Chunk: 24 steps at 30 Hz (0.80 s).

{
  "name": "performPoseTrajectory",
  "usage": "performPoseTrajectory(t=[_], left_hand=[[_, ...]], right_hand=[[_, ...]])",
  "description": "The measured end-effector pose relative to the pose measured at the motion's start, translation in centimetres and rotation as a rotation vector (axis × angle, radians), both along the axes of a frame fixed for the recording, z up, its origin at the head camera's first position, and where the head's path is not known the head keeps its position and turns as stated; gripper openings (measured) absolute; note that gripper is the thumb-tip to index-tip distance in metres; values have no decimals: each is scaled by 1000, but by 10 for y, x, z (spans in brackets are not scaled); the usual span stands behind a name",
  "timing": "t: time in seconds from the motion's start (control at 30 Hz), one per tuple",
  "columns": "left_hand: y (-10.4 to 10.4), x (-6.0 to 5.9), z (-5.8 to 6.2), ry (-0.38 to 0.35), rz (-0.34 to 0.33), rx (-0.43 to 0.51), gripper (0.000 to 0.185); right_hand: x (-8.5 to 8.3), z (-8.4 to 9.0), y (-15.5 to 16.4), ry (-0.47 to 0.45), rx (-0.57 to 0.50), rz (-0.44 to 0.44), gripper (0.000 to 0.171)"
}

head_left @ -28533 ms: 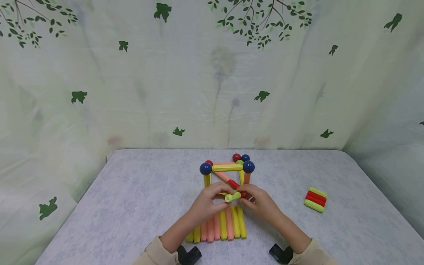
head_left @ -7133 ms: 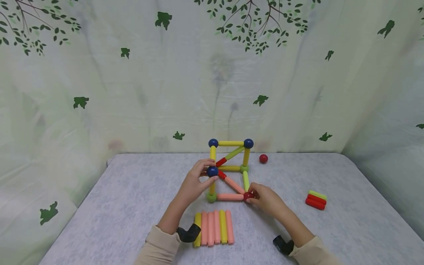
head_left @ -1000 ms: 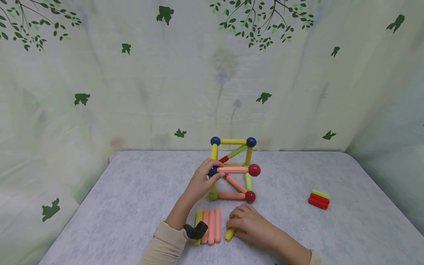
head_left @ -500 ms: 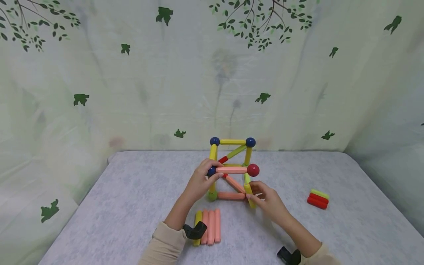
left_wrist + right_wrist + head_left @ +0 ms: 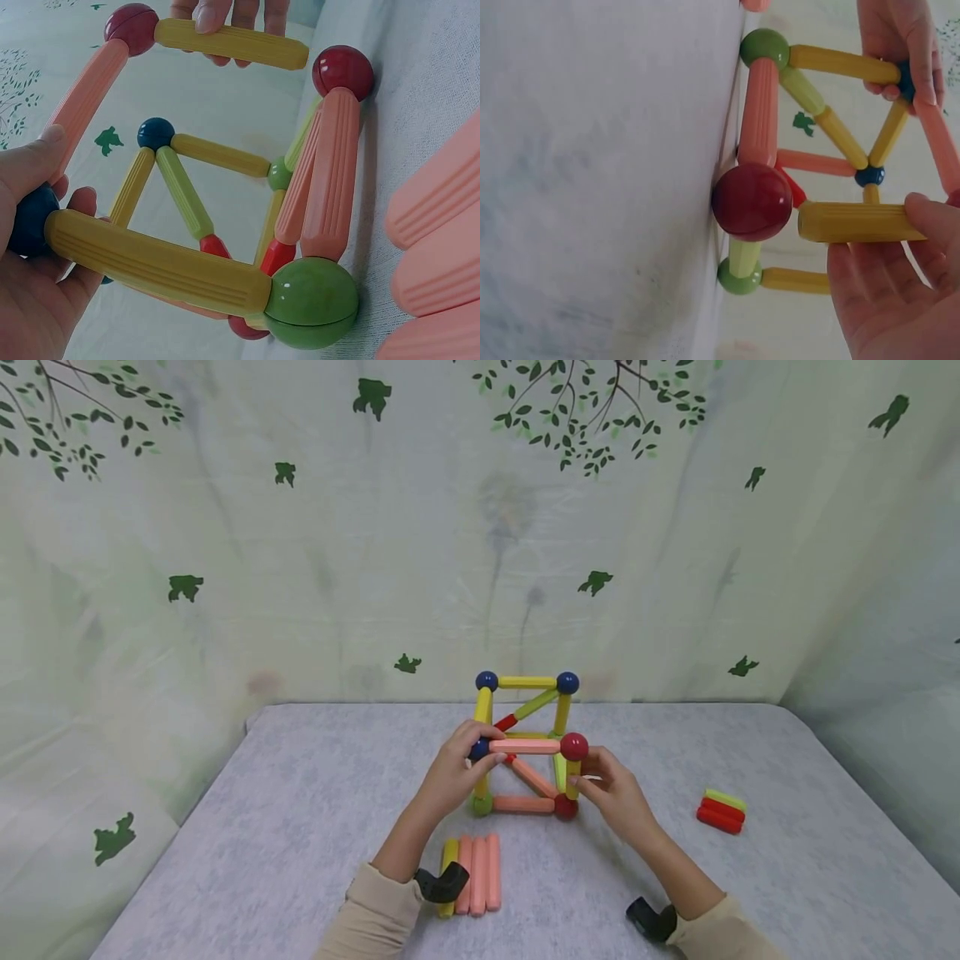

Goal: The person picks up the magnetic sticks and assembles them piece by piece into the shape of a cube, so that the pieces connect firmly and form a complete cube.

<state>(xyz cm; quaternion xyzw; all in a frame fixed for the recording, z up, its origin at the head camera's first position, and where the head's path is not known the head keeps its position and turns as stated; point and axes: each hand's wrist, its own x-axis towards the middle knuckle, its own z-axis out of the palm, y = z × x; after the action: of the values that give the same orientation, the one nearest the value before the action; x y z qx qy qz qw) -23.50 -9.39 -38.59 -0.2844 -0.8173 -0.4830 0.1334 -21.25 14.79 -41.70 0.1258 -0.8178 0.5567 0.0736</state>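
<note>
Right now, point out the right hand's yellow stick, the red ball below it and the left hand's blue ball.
Yellow stick (image 5: pixel 861 223), right wrist view, middle of its length.
Red ball (image 5: pixel 751 202), right wrist view, centre of its surface.
Blue ball (image 5: pixel 32 221), left wrist view, its uncovered side.

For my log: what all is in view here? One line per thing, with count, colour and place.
Table: 1, mottled grey, lower half of head view
Backdrop: 1, pale with green prints, behind table
Frame: 1, multicoloured, mid-table; stick total unclear
Blue balls: 3, blue, three upper corners
Red balls: 3, red, both near right corners, far lower left
Green balls: 2, green, near lower left, far lower right
Held stick: 1, yellow, touching upper red ball, short of lower one
Long sticks: 4, three pink, one yellow, before frame
Short sticks: 3, two red, one lime, table's right
Cameras: 2, black, near cuffs
Sleeves: 2, beige, bottom edge
Left grip: 1, bare, round near blue ball
Right grip: 1, bare, pinching held stick
</note>
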Motion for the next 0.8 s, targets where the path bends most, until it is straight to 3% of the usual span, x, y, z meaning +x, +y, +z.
performPoseTrajectory(t=[0.27, 0.37, 0.53, 0.63, 0.8], left_hand=[[1, 0, 0, 0, -5, 2, 21], [-2, 0, 3, -1, -28, -16, 23], [-16, 1, 13, -43, -35, -71, 37], [-26, 2, 18, -96, -12, -79, 42], [-34, 1, 22, -152, -18, -96, 35]], right_hand=[[-1, 0, 1, 3, 27, 24, 34], [-3, -4, 3, 65, 52, 28, 46], [0, 0, 1, 266, 144, 8, 69], [1, 4, 1, 333, 207, -11, 67], [2, 6, 2, 344, 227, -16, 61]])
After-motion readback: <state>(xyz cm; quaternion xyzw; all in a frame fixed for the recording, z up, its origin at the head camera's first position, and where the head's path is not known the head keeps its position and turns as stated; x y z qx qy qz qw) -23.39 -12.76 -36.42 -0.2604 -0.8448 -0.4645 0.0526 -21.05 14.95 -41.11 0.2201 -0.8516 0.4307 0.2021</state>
